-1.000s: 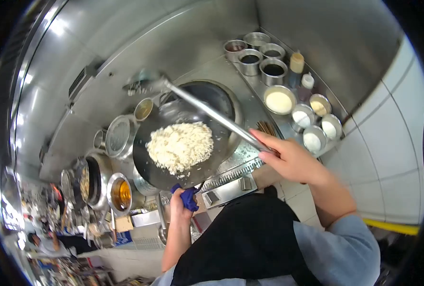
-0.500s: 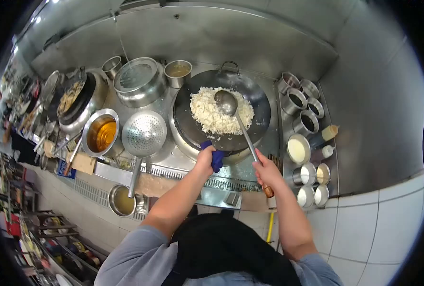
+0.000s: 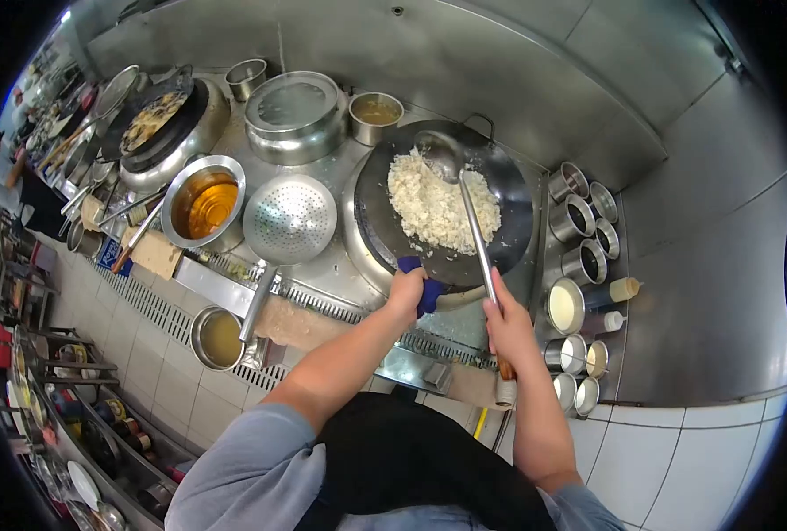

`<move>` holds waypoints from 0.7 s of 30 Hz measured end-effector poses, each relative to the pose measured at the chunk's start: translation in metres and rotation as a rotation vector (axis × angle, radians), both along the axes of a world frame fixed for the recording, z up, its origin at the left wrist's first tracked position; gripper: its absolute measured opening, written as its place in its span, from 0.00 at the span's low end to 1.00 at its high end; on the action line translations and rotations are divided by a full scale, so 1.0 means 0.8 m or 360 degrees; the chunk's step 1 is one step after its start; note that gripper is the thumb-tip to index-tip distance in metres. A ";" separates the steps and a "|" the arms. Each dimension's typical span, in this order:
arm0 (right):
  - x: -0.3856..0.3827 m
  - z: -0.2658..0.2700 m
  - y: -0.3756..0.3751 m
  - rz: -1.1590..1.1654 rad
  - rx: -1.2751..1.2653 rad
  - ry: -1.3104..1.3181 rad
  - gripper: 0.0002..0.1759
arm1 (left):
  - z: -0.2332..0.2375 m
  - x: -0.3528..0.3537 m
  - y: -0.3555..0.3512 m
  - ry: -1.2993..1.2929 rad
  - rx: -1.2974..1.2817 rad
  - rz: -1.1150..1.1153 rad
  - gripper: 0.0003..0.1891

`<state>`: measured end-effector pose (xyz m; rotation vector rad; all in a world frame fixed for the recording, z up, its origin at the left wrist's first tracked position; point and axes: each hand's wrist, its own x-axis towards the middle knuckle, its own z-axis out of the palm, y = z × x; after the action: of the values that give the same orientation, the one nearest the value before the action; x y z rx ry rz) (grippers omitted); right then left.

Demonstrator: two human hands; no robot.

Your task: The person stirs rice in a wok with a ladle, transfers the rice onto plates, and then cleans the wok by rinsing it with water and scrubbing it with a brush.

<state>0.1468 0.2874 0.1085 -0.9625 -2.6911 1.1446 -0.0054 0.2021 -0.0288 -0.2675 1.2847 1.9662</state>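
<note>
White rice (image 3: 438,205) lies in a large dark wok (image 3: 516,190) on the stove. My left hand (image 3: 407,290) is closed on a dark blue cloth (image 3: 430,288) at the wok's near edge. Closed round the handle of a long metal ladle (image 3: 475,217) is my right hand (image 3: 510,329), near the wooden end. The ladle's bowl rests at the far side of the rice, against the wok. Left of the wok, a perforated strainer (image 3: 290,219) lies on the counter.
A pot of amber liquid (image 3: 209,211) and a lidded pot (image 3: 293,119) stand to the left. Seasoning containers (image 3: 566,305) and bottles (image 3: 622,289) line the right side. Another wok (image 3: 150,124) holds food. A person (image 3: 8,177) stands at far left.
The ladle's bowl has moved from the middle of the rice to its far edge. The whole view has shifted and tilted. Both hands keep their grip.
</note>
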 end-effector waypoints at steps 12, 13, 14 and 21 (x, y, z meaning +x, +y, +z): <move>-0.018 0.007 -0.008 -0.0231 -0.0689 0.0091 0.32 | 0.009 -0.005 -0.001 -0.0057 -0.0092 0.0047 0.08; -0.029 -0.009 0.005 -0.0357 -0.0974 0.0043 0.32 | 0.011 -0.005 -0.003 -0.0029 -0.0073 0.0006 0.08; -0.034 -0.020 0.014 -0.0487 -0.1257 0.0002 0.32 | 0.014 -0.004 -0.006 0.0002 -0.0052 -0.0040 0.09; 0.060 0.015 -0.033 -0.0216 -0.1037 0.0049 0.31 | 0.047 -0.009 -0.034 -0.0294 0.0066 -0.0268 0.13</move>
<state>0.1947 0.2609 0.1202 -1.1481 -2.1991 2.0316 -0.0129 0.1751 0.0088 -0.3032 1.1102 1.7796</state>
